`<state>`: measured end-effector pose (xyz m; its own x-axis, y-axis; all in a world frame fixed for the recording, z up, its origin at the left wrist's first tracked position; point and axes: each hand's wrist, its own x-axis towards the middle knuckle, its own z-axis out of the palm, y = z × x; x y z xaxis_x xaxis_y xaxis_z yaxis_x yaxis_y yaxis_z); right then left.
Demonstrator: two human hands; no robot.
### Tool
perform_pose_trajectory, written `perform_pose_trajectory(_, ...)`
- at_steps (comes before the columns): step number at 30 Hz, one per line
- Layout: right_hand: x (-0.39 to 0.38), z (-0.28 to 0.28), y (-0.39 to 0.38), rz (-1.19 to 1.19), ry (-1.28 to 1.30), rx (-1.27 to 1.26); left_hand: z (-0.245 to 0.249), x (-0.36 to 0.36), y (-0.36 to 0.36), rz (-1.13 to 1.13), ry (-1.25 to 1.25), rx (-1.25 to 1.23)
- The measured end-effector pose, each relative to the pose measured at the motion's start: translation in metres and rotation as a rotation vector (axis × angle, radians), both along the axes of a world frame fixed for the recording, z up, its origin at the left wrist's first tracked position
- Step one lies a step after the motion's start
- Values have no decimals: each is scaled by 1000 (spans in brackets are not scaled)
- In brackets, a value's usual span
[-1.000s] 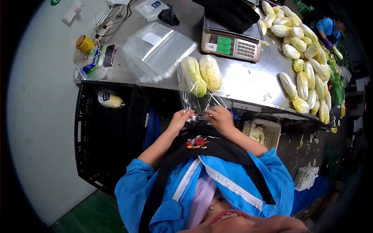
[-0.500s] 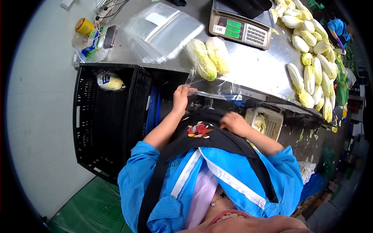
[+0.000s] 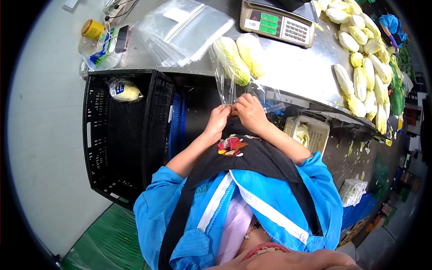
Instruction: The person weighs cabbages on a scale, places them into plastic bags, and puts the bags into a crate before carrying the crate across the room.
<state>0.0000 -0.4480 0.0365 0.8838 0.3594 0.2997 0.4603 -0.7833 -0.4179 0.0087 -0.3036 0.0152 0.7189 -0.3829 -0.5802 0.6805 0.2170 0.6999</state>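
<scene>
Two napa cabbages (image 3: 232, 62) lie side by side in a clear plastic bag (image 3: 225, 90) at the table's front edge. The bag's open end hangs over the edge toward me. My left hand (image 3: 218, 120) is closed on the bag's mouth at its left side. Right beside it, my right hand (image 3: 250, 113) has its fingers bent round the same plastic, the fingertips of both hands close together. Exactly how the film runs between the fingers is hidden.
Flat clear bags (image 3: 184, 29) are stacked behind the cabbages, near a scale (image 3: 276, 24). Many loose cabbages (image 3: 360, 67) pile up at right. A black crate (image 3: 114, 153) holding one wrapped cabbage (image 3: 126, 91) stands at left; a white basket (image 3: 317, 130) sits below the table.
My right hand has moved up and left from in front of the apron to the bag's mouth, beside my left hand. The left hand has shifted slightly down and right, still gripping plastic.
</scene>
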Motion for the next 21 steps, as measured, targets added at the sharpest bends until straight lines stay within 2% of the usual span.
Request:
perform_pose_trajectory(3,6,3,-7,89,-53,1,-9,-1,-8,43,-8,22)
perform_pose_trajectory(6,-5,2,-28,157,76,-76,-61,-12,-17,-122,-443,232)
perform_pose_trajectory(8,-36,18,-57,353,307,-181,-21,11,-2,13,-418,347)
perform_pose_trajectory(9,-68,1,-78,257,350,-151,-38,18,11,5,-372,280)
perform_pose_trajectory(10,-90,-22,-97,160,394,-123,-37,15,19,-108,-361,285)
perform_pose_trajectory(12,-102,-35,-107,-99,356,-84,-21,1,15,-238,-351,192)
perform_pose_trajectory(14,-64,8,-66,-220,63,115,-16,-6,9,-254,-330,149)
perform_pose_trajectory(15,-49,20,-48,-243,12,180,-12,-5,6,-213,-267,72)
perform_pose_trajectory(16,-35,19,-34,-208,-66,214,-10,-4,4,-169,-204,-3)
perform_pose_trajectory(18,-20,15,-15,-145,-73,168,-4,-3,3,-168,-251,68)
perform_pose_trajectory(20,-14,7,-10,-43,-59,99,10,-2,4,-115,-69,-33)
perform_pose_trajectory(21,-12,8,-10,-41,-58,100,7,-2,4,-112,-67,-31)
